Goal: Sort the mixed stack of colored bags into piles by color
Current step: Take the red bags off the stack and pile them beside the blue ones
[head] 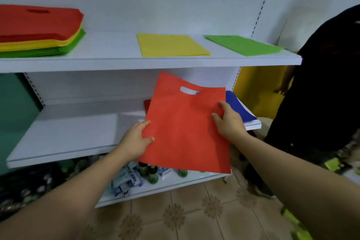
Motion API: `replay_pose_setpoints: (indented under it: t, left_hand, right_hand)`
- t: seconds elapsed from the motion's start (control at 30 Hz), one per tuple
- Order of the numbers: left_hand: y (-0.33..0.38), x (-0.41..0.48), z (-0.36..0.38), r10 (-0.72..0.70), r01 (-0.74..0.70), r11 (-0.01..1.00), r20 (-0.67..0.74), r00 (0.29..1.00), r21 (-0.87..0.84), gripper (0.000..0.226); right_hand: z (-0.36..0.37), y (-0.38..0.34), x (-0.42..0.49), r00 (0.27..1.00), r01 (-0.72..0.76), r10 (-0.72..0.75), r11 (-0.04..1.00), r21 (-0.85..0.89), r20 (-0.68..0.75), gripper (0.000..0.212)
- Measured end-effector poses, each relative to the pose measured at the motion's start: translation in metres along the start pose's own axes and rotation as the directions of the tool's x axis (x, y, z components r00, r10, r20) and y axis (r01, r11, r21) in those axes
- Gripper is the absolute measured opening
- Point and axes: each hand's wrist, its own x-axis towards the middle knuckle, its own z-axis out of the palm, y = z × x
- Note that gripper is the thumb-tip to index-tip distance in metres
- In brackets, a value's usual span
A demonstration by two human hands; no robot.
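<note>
No word, number or brand can be read for certain. The blue-and-white packets [127, 180] lying on the lowest shelf [194, 181], just left of the green bottles [153, 175], carry dark print on their fronts. It is too blurred to make out a single character.
</note>
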Motion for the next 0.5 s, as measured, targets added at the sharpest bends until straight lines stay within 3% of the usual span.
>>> replay_pose_setpoints:
  t: [0.5]
  left_hand:
    - [-0.077, 0.1, 0.006, -0.141, 0.141, 0.99, -0.005, 0.99, -0.011, 0.063]
  right_hand:
    - [0.103, -0.001, 0.113, 0.981, 0.013, -0.008, 1.0, -0.028, 0.195, 0.049]
